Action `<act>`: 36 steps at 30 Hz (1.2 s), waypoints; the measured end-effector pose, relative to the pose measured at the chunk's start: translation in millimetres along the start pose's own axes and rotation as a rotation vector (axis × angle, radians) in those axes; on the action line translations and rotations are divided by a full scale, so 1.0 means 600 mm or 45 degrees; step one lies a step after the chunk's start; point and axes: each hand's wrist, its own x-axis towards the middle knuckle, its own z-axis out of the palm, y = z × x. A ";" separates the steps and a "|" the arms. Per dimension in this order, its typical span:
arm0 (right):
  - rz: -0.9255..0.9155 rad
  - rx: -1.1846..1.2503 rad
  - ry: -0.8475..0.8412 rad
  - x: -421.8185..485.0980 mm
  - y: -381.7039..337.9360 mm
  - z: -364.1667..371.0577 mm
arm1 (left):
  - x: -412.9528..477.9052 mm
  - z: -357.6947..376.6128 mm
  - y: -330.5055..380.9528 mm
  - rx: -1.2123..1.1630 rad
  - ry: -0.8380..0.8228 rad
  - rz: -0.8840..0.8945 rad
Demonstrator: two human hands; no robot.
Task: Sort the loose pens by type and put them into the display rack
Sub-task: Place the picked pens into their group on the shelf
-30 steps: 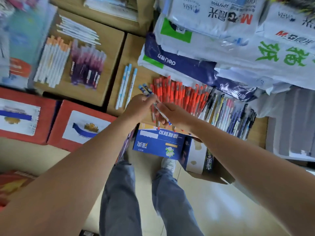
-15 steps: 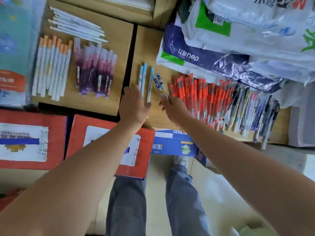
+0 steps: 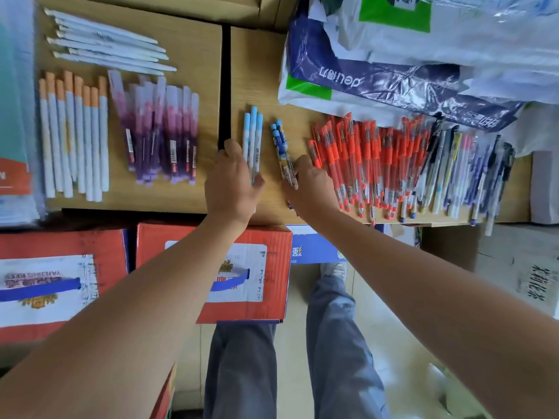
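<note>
Head view. Two tan panels lie side by side with a dark gap between them: the left tan panel [image 3: 205, 55] and the right tan panel [image 3: 260, 71].

1. Left tan panel: plain white pens [image 3: 106, 43] lie fanned at the far end. Nearer, orange-capped white pens [image 3: 72, 137] lie in a row, caps away from the person. Purple pens [image 3: 160, 137] lie in a row just beside them.
2. Right tan panel: three light-blue pens [image 3: 253, 137] lie parallel near the gap. The patterned blue pens [image 3: 279, 143] lie just beside them, slightly apart and tilted. Red pens [image 3: 357, 158] form a dense row further right. Mixed pens [image 3: 459, 170] lie unsorted at the right end, some overhanging the near edge.
3. Left hand [image 3: 231, 182]: palm down on the right tan panel, fingers extended and close together. The thumb side touches the near ends of the light-blue pens. It grips nothing.
4. Right hand [image 3: 311, 186]: fingers curled, pinching the near ends of the patterned blue pens. The far ends of those pens lie low over the panel; whether they touch it cannot be told. The hand sits between the light-blue pens and the red pens.

Plastic bags [image 3: 393, 77] are piled at the far right of the panel, touching the far ends of the red pens. Below the panels stand red cartons [image 3: 260, 237] and a blue box [image 3: 311, 249]. Legs in grey trousers [image 3: 242, 373] are at the bottom of the view.
</note>
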 end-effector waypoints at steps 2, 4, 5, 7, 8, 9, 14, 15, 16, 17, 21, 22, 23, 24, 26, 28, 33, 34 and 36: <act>-0.014 -0.059 0.025 0.000 0.000 0.001 | 0.000 0.000 -0.006 -0.018 0.016 0.014; -0.034 -0.074 0.069 -0.002 0.001 0.002 | -0.001 0.000 -0.008 -0.021 0.027 0.029; -0.047 -0.089 0.097 -0.002 0.001 0.004 | -0.001 0.001 -0.009 -0.020 0.028 0.038; -0.071 -0.106 0.159 -0.001 0.002 0.008 | -0.003 0.001 -0.010 -0.026 0.033 0.046; -0.079 -0.093 0.188 0.001 0.003 0.008 | -0.004 0.000 -0.011 -0.028 0.041 0.046; -0.082 -0.070 0.208 0.004 0.003 0.007 | -0.005 0.000 -0.012 -0.026 0.049 0.046; -0.087 0.057 0.194 0.015 0.008 0.011 | -0.009 -0.002 -0.012 -0.022 0.076 0.053; -0.084 0.078 0.200 0.014 0.010 0.012 | -0.009 -0.001 -0.013 -0.021 0.074 0.055; -0.077 0.097 0.208 0.013 0.011 0.013 | -0.009 0.000 -0.013 -0.020 0.069 0.057; -0.072 0.107 0.211 0.013 0.011 0.013 | -0.009 0.001 -0.014 -0.020 0.064 0.059; -0.061 0.058 0.219 0.024 0.006 0.010 | -0.008 0.001 -0.013 -0.015 0.057 0.075; -0.046 0.073 0.235 0.029 0.005 0.009 | -0.007 0.000 -0.011 -0.018 0.058 0.074; -0.030 0.099 0.257 0.032 0.005 0.008 | -0.007 0.000 -0.009 -0.023 0.060 0.069; -0.018 0.123 0.270 0.034 0.007 0.007 | -0.007 0.000 -0.008 -0.029 0.063 0.068; -0.037 0.142 0.260 0.033 0.011 0.004 | -0.007 0.001 -0.006 -0.027 0.063 0.072; -0.072 0.155 0.240 0.029 0.014 0.002 | -0.007 0.002 -0.006 -0.005 0.056 0.072; -0.164 0.223 0.244 0.021 0.026 -0.007 | -0.007 -0.004 0.000 0.108 0.056 0.049; -0.203 0.243 0.226 0.018 0.030 -0.011 | -0.008 -0.005 0.003 0.128 0.059 0.044; -0.286 0.284 0.200 0.010 0.040 -0.024 | -0.010 -0.009 0.012 0.165 0.080 0.038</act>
